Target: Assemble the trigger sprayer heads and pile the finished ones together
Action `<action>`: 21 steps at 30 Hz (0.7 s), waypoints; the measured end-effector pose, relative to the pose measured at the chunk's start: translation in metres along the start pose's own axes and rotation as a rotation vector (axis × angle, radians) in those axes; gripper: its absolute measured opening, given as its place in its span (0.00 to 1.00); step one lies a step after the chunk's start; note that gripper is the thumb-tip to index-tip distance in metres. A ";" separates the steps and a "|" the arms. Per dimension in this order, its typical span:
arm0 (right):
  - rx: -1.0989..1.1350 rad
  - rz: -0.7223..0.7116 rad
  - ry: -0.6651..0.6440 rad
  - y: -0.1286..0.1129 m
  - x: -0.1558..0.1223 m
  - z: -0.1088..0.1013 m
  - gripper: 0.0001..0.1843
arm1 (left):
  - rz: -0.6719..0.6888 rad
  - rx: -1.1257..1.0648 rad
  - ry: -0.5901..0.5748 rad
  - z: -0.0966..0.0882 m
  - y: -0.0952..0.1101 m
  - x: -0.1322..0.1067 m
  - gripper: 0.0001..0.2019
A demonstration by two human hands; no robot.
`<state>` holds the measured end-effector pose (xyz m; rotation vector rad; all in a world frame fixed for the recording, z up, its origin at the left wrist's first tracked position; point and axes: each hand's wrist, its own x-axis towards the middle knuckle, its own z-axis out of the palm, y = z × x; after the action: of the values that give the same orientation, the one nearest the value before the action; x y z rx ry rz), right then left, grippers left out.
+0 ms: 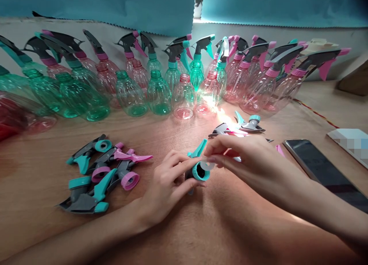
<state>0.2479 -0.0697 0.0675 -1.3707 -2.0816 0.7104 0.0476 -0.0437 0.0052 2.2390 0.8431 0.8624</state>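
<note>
My left hand (169,180) is closed around a grey and teal trigger spray head (201,172), its round collar turned toward me. Between the thumb and forefinger of my right hand (238,153) is a small whitish translucent disc, like a washer (208,166). The disc is at the upper right rim of the collar opening; whether it touches the rim I cannot tell. To the left of my left hand lies a pile of spray heads (97,173) with teal and pink parts. Beyond my right hand are more loose spray heads (244,125), partly hidden by it.
Several green and pink clear bottles (159,92) stand along the back, many topped with spray heads. A black phone (322,169) and a white box-like item (349,142) lie at the right. A red and yellow cord (319,113) runs behind them. Blue cloth (115,8) hangs at the back.
</note>
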 end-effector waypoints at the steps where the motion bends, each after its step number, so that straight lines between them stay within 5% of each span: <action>1: 0.002 0.003 0.012 -0.001 0.000 0.001 0.06 | -0.005 -0.004 -0.004 0.000 0.000 0.000 0.15; 12: -0.044 0.001 0.039 0.001 -0.003 0.002 0.06 | -0.009 -0.017 -0.016 -0.001 0.003 0.002 0.08; 21: -0.319 -0.115 0.079 -0.003 -0.013 0.014 0.11 | -0.030 -0.051 0.000 0.000 -0.001 0.000 0.17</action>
<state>0.2405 -0.0844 0.0578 -1.4031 -2.2579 0.2793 0.0474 -0.0432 0.0041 2.1769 0.8436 0.8606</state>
